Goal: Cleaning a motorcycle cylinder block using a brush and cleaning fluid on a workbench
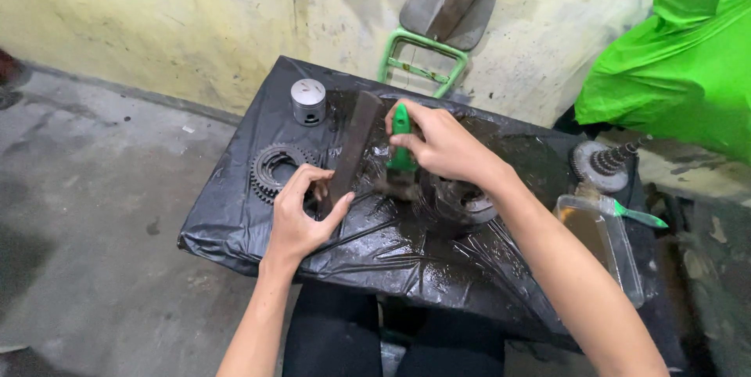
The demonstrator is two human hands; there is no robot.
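My left hand [301,213] grips the near end of a long dark flat metal piece [353,138] that slants up over the black plastic-covered table [235,213]. My right hand [438,142] is closed on the green handle of a brush [401,142], whose head presses down on the wet plastic beside the metal piece. A toothed gear ring [274,167] lies just left of my left hand. A round metal part [469,201] sits under my right wrist, partly hidden.
A grey piston [308,101] stands at the table's back left. A gear shaft cluster [606,164] and a clear tray of brown liquid [602,240] with a green-handled tool [637,215] sit at right. A green cover [680,64] hangs at far right; a green-framed seat [438,25] leans on the wall.
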